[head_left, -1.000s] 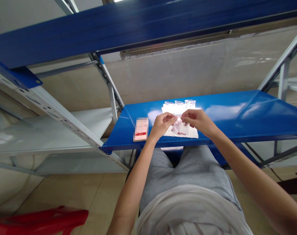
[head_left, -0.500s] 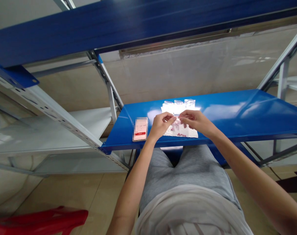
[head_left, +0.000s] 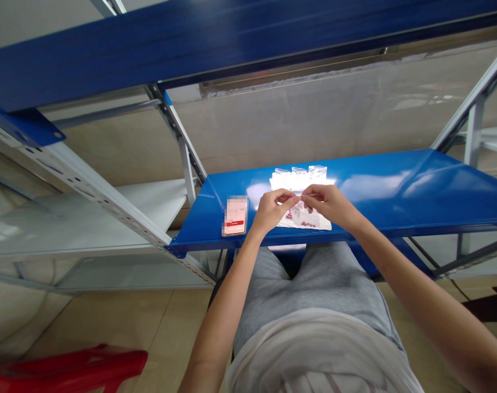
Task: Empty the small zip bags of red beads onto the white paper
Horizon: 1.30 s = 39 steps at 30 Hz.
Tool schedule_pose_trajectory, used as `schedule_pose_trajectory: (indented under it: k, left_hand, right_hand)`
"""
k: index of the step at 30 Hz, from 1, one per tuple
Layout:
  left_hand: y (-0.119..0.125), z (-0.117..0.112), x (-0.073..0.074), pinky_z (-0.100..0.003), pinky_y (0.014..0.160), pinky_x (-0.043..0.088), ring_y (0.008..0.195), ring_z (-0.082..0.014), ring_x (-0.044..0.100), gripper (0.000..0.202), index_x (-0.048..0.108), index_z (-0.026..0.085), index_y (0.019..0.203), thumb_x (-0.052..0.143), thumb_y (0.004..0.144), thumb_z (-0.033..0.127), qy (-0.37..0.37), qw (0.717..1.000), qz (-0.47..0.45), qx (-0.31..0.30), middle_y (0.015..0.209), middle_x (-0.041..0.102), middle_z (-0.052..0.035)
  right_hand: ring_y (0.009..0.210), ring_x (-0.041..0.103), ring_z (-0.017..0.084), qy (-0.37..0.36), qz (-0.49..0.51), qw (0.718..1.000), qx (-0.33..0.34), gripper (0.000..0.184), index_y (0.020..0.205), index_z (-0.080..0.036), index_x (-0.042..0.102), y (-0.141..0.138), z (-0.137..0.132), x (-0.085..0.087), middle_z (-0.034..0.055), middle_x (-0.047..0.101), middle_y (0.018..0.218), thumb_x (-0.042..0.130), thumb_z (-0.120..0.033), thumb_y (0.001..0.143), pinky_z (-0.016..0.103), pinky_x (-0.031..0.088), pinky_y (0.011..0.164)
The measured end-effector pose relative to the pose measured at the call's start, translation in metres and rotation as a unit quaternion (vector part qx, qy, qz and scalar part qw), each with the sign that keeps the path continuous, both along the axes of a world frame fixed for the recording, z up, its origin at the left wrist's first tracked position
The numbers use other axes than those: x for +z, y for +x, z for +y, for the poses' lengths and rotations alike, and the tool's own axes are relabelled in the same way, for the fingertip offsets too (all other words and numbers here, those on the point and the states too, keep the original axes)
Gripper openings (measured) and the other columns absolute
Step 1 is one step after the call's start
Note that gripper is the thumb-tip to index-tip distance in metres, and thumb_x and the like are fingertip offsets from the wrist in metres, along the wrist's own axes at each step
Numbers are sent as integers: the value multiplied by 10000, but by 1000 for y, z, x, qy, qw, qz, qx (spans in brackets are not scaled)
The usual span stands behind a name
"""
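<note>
My left hand (head_left: 273, 208) and my right hand (head_left: 329, 204) meet fingertip to fingertip above the blue shelf. Both are closed in a pinch on the top edge of what looks like a small clear zip bag (head_left: 296, 208), with pinkish-red bits showing below the fingers. Under them lies a white sheet (head_left: 322, 222). Dark red beads (head_left: 308, 224) show in a short row near its front edge, and more sit left of that. Whether those are in the bag or loose, I cannot tell. Several clear zip bags (head_left: 317, 172) lie along the sheet's back edge.
A phone (head_left: 235, 216) with a lit screen lies left of my hands on the blue shelf (head_left: 379, 199). An upper blue beam (head_left: 232, 43) crosses overhead. Metal uprights (head_left: 109, 202) stand on the left. A red stool (head_left: 68, 368) is on the floor at lower left.
My fingertips have come together; a thin reddish strip showed between them before. My left fingertips have moved slightly right along the edge. The phone and the bags behind stay put.
</note>
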<state>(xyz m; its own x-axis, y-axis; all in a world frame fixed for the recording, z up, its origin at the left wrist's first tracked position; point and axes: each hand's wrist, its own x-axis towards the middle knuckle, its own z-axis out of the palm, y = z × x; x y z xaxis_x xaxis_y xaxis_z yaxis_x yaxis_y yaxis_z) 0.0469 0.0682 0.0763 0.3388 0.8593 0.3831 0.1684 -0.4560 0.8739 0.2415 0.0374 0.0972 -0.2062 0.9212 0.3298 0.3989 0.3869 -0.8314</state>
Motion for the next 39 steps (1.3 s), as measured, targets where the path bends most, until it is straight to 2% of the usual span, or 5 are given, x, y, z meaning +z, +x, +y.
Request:
schedule_pose_trajectory:
  k: [16, 24, 30, 35, 39]
  left_hand:
    - [24, -9, 5, -280, 741, 501, 793, -167, 648, 250, 714, 170, 890, 681, 891, 418, 12, 999, 45, -8, 862, 727, -47]
    - [100, 24, -6, -265, 654, 500, 625, -127, 632, 186, 726, 156, 826, 703, 888, 330, -33, 997, 42, -64, 724, 696, -20]
    - [164, 55, -27, -301, 726, 549, 646, -156, 679, 161, 738, 135, 864, 713, 900, 290, -76, 992, 101, -22, 719, 704, -41]
    - [182, 47, -41, -370, 962, 521, 1046, -259, 682, 420, 703, 116, 1239, 758, 875, 319, 66, 975, 210, 34, 1220, 671, -183]
    - [179, 29, -48, -415, 991, 511, 1133, -323, 634, 372, 735, 126, 1185, 709, 909, 373, 148, 930, 335, -20, 1211, 659, -186]
  right_hand:
    - [532, 597, 162, -60, 48, 997, -31, 386, 782, -178, 674, 31, -8, -13, 48, 693, 615, 702, -561, 821, 274, 407, 485]
    - [660, 681, 206, -46, 52, 991, -111, 420, 914, -188, 651, 88, -14, -31, 63, 728, 726, 670, -603, 859, 293, 473, 555]
    - [737, 711, 267, -19, -88, 966, -244, 348, 1110, -185, 658, 143, 9, -77, 48, 744, 761, 680, -321, 791, 389, 530, 719]
    - [828, 721, 309, 5, -200, 935, -295, 382, 1194, -142, 653, 158, 25, -94, 101, 757, 835, 607, -242, 829, 395, 510, 788]
    - [904, 706, 337, 4, -294, 913, -282, 422, 1265, -131, 639, 163, 30, -103, 139, 743, 895, 588, -283, 875, 390, 493, 794]
